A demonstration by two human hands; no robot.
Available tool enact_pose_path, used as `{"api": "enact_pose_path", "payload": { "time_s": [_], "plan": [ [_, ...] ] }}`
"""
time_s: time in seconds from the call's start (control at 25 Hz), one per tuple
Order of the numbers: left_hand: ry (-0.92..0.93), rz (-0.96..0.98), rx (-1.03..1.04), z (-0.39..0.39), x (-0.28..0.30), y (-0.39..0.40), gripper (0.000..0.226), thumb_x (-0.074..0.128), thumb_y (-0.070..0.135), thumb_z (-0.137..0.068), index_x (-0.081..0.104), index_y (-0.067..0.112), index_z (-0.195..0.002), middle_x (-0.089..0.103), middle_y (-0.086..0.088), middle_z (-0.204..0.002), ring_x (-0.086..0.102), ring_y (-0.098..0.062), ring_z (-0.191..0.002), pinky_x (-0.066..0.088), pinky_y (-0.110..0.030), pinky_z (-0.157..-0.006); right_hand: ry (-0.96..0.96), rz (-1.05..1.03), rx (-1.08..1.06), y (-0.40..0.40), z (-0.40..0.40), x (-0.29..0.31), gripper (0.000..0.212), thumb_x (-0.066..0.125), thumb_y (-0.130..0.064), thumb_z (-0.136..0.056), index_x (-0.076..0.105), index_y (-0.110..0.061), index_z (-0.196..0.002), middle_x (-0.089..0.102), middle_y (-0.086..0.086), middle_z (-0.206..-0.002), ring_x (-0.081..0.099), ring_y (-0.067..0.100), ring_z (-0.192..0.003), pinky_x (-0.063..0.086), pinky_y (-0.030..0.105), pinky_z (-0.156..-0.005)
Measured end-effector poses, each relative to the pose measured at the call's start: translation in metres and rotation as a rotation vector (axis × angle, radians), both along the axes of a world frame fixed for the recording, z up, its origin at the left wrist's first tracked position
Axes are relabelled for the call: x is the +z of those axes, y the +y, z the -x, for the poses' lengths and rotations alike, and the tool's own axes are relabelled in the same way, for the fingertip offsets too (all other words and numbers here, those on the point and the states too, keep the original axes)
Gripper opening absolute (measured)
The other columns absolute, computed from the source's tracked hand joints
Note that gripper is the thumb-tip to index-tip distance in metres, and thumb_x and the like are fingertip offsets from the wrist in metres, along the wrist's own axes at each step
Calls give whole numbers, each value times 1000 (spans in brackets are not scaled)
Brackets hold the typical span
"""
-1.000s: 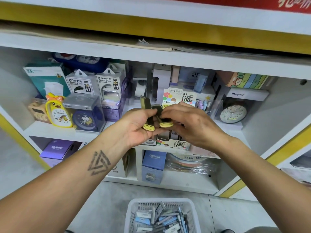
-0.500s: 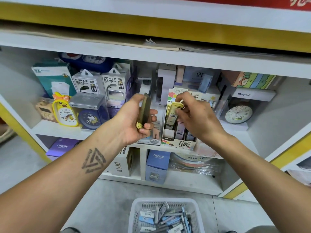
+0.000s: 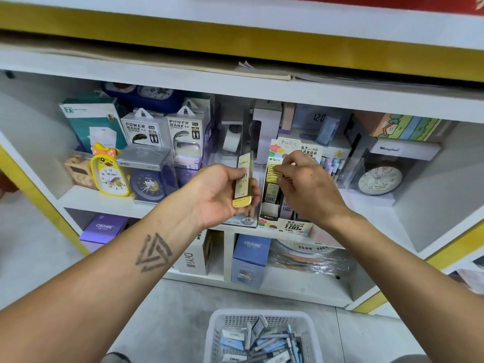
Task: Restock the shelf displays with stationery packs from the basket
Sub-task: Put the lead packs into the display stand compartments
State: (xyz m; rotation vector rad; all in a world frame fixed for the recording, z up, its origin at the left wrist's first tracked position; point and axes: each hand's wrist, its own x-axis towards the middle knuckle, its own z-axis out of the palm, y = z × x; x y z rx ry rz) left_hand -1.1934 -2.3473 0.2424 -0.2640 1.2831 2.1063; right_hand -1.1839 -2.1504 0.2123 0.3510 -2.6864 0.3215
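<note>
Head view: my left hand (image 3: pixel 222 195) grips a yellow pack (image 3: pixel 243 184); my right hand (image 3: pixel 309 187) pinches packs in the display box (image 3: pixel 285 226) at three o'clock. Forcing could topple it.

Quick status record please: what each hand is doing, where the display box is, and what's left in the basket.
left hand: grips a yellow-capped pack, held upright in front of the shelf
right hand: fingers curled at the top of the yellow packs in the display box, apparently seating one
display box position: front edge of the middle shelf, beside a clear box marked 2B
basket: on the floor below, holds a pile of blue and grey packs
neighbours: duck clock far left, round clock right
</note>
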Motion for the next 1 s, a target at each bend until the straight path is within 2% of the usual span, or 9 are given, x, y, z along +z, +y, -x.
{"api": "enact_pose_path", "payload": {
  "time_s": [0.12, 0.2, 0.4, 0.48, 0.6, 0.72, 0.8, 0.92, 1.0],
  "plan": [
    [83, 13, 57, 2, -3, 5, 15, 42, 11, -104, 57, 7, -105, 76, -15, -99, 73, -27, -96, 53, -44, -89, -197, 605, 54, -8, -5, 11, 11, 61, -16, -97, 69, -19, -103, 70, 0, -90, 67, 19, -80, 54, 36, -69],
    [150, 27, 97, 3, -3, 9, 22, 42, 12, -105, 56, 6, -121, 74, -12, -113, 68, -29, -111, 52, -47, -92, -385, 937, 114, -16, -12, 18, 13, 66, -25, -96, 61, -13, -96, 74, 4, -80, 70, 23, -64, 52, 33, -55],
    [208, -29, 106, 0, -3, 20, 32, 46, 15, -104, 49, 7, -135, 71, -11, -120, 68, -27, -104, 55, -50, -85, -459, 1101, 194, -18, -23, 24, 24, 73, 0, -87, 59, -4, -107, 74, 7, -79, 71, 31, -66, 58, 36, -59],
    [191, -9, 140, 1, -3, 20, 26, 56, 14, -99, 56, 13, -125, 72, -12, -116, 69, -25, -104, 56, -49, -83, -371, 1106, 141, -10, -23, 31, 22, 68, 5, -89, 68, -9, -106, 72, 9, -76, 69, 28, -65, 60, 36, -63],
    [187, 28, 255, 5, -4, 12, 20, 65, 1, -90, 62, 13, -105, 72, -9, -89, 67, -21, -81, 54, -42, -83, -235, 1088, 32, 10, -21, 39, 35, 62, 5, -92, 77, -25, -98, 71, 1, -81, 58, 17, -65, 54, 33, -62],
    [400, 262, 172, 3, -10, 7, 25, 66, -11, -83, 66, 8, -98, 69, -7, -78, 64, -21, -75, 54, -31, -74, -180, 930, -10, 27, -21, 40, 30, 66, 0, -91, 69, -25, -108, 65, 4, -88, 56, 13, -71, 53, 32, -68],
    [683, 607, 81, 2, -18, 11, 21, 64, -9, -85, 66, 8, -97, 69, -8, -88, 63, -20, -83, 52, -24, -74, -120, 753, -11, 30, -20, 36, 23, 71, -4, -89, 64, -19, -105, 61, -1, -88, 54, 11, -74, 54, 32, -74],
    [1123, 1205, -138, 2, -30, 11, 31, 61, 15, -91, 62, 15, -122, 62, -2, -123, 58, -22, -112, 46, -28, -94, -49, 462, 0, 22, -18, 29, 16, 72, -13, -90, 65, -21, -103, 65, -9, -89, 60, 10, -80, 54, 31, -76],
    [1274, 1337, -340, 0, -40, 10, 38, 54, 21, -92, 56, 13, -128, 55, -5, -137, 52, -25, -124, 45, -33, -100, -59, 301, 40, 14, -18, 21, 14, 69, -17, -92, 64, -21, -105, 66, -8, -89, 62, 14, -83, 54, 34, -77]
  ]
}}
